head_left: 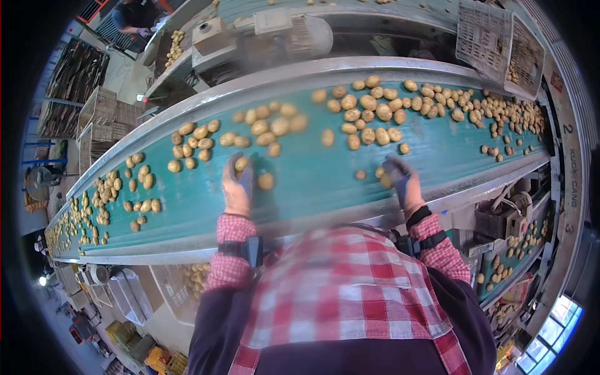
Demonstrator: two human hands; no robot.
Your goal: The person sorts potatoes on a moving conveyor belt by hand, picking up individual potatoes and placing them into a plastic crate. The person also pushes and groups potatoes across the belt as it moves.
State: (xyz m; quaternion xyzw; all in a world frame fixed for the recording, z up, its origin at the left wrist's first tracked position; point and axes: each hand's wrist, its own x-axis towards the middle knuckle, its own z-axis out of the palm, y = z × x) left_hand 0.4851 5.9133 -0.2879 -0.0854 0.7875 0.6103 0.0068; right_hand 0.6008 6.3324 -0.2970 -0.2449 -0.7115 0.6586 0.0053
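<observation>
Head view: one green conveyor belt (440, 156), running across the scene with a metal rim along its far and near sides. Potatoes, many, loose on the belt: a cluster beyond the two hands (369, 112), a dense spread toward the right end, further scatterings toward the left end.

Left hand (237, 184): over the belt, fingers and thumb closed around one potato (242, 164); a second potato (266, 181) lies just beside it. Right hand (403, 181): over the belt near its close rim, fingers curved beside a potato (385, 180); whether they grip it cannot be told.

Sleeves, red-and-white check, with a dark strapped device (253, 251) on the left wrist. Apron, red-and-white plaid (350, 281).

Surroundings: grey slatted crate (484, 37), upper right; motor (309, 37), beyond the far rim; lower belt (509, 269) with potatoes, right; another person (131, 19), upper left.
</observation>
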